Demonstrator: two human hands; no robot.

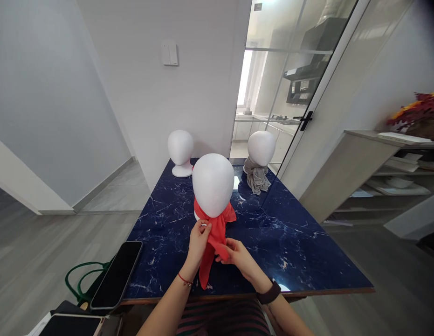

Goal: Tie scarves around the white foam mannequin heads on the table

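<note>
A white foam mannequin head (213, 184) stands on the table in front of me. Round its neck goes a red scarf (218, 229), gathered at the front with its ends hanging toward me. My left hand (199, 235) pinches the scarf just below the head's chin. Lower and to the right, my right hand (234, 252) grips one loose end between thumb and fingers. The other end dangles between my hands toward the table's near edge. What lies behind the neck is hidden by the head.
A bare white foam head (181, 148) stands at the back left. At the back right, another foam head (261, 147) wears a grey scarf (258, 179). A phone (117, 274) rests at the left edge of the blue marbled table (290, 247). A glass door (272, 70) stands behind.
</note>
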